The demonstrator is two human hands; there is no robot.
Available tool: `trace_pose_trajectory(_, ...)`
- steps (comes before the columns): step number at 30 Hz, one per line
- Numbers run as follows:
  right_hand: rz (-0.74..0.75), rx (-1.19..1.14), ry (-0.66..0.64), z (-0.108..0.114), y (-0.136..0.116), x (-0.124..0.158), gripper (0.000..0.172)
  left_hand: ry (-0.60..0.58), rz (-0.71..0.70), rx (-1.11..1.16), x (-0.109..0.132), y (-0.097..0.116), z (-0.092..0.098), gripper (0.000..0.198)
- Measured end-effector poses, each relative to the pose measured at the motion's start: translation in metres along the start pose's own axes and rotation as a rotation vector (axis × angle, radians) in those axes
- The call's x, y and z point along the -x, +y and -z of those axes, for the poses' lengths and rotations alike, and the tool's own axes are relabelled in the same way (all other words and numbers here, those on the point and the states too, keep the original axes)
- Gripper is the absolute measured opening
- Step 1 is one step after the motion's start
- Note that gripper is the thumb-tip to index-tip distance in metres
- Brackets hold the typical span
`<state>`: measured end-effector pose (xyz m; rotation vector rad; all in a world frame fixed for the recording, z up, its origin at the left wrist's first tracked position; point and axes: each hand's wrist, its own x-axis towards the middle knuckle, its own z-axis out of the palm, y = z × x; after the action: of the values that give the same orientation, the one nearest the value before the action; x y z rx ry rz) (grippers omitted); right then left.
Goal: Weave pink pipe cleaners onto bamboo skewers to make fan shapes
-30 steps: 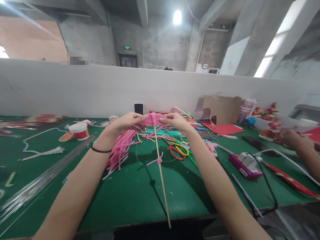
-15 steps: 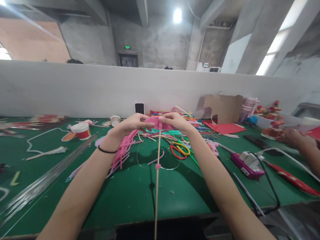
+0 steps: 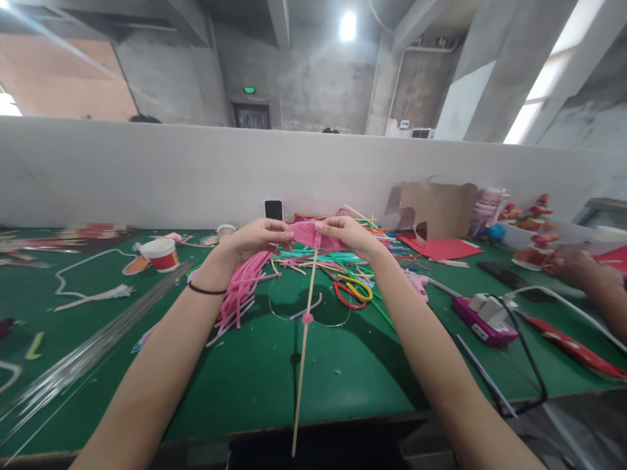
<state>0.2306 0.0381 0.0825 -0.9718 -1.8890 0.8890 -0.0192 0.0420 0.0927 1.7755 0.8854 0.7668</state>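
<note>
Stick (image 3: 302, 365) and pink panel (image 3: 306, 234) have tilted over the last second: the near end, which pointed a little to the right, now slants to the left, while the panel at the far end is held up over the table (image 3: 362, 398). The left hand (image 3: 252, 240) pinches the panel's left edge between thumb and fingers, much as it did. The right hand (image 3: 350, 236) is the one whose hold has altered; its thumb, earlier at the panel's right edge, now presses close to where the stick meets the pink material, and part of the panel spreads below those fingers. To my eye this is a regrip for shaping or seating the panel, with nothing new added, so the work appears to be at a fine adjusting stage.

Lower on the stick, the pink knob (image 3: 307, 318) sits as it did; a thin clear strand curves to both sides near it, though whether it is attached I cannot tell. Beyond and left lie loose pink strips (image 3: 249, 281), apparently unmoved, and the phone (image 3: 273, 209) leans at the far side.
</note>
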Motion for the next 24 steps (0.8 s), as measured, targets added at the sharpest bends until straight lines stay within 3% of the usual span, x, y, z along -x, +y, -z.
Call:
trace_pose_trajectory(9,-0.010,0.064,0.014,-0.0027,-0.0002,0.0002,0.038,-0.041,0.032,0.054,0.0010,0.0040,-0.0060,0.033)
trace_pose_trajectory(14,-0.032,0.066,0.002,-0.0018,0.0024,0.0000,0.039,0.027,0.065,0.081,0.0002,0.0042,-0.0069,0.029)
trace_pose_trajectory(24,-0.010,-0.011,-0.056,0.0000,0.0053,-0.0010,0.038,-0.020,0.054,0.074,-0.0027,0.0004,-0.0051,0.025)
